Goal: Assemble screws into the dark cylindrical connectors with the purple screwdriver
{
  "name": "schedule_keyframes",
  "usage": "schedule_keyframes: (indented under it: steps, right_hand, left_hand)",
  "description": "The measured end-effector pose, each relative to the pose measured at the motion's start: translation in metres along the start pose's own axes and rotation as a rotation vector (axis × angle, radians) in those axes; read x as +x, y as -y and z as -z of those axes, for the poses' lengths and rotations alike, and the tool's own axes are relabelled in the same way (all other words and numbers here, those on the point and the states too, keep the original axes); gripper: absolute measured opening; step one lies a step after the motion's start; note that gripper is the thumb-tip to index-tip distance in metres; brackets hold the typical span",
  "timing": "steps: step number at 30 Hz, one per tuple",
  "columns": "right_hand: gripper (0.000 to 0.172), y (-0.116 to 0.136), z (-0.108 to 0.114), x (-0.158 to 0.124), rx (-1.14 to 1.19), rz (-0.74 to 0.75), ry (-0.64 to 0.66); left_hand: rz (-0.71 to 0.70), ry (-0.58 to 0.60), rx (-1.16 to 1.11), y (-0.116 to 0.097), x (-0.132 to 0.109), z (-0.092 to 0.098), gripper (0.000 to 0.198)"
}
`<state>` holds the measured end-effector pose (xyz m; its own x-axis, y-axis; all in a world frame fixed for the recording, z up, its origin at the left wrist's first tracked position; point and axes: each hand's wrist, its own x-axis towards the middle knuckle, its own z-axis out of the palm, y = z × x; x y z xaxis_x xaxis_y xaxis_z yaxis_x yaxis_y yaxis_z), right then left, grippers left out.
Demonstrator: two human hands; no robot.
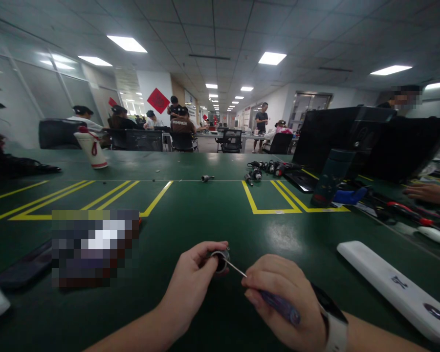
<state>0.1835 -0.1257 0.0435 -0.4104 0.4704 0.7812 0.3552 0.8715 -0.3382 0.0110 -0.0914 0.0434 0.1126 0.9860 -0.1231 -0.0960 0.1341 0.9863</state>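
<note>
Your left hand (190,278) pinches a small round metal part (220,260) between thumb and fingertips, holding it just above the green desk (205,215) near its front edge. Your right hand (278,298), with a white watch (333,325) at the wrist, is closed around a purple-handled screwdriver (278,304) whose thin shaft points into the part's dark opening. A long white bar (396,288) lies on the desk to your right. Farther back sit a loose metal piece (207,178), a white cup (91,149) and a dark bottle (332,178). Another person's hand (427,193) rests at the far right.
</note>
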Motion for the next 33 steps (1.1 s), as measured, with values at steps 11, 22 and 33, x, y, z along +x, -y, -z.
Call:
schedule_keyframes:
  steps: [11, 22, 33]
  right_hand:
    - [0.018, -0.030, -0.007, 0.006, 0.101, -0.333, -0.119]
    - [0.022, -0.088, -0.010, 0.019, 0.490, -0.858, -0.397]
    - [0.025, -0.129, -0.026, 0.042, 0.814, -0.896, -0.496]
  left_hand:
    - [-0.113, -0.022, 0.005, 0.014, 0.043, 0.016, 0.051]
    - [-0.562, -0.072, 0.632, 0.027, 0.113, 0.018, 0.034]
    - [-0.621, 0.058, 0.729, 0.021, 0.151, 0.013, 0.028]
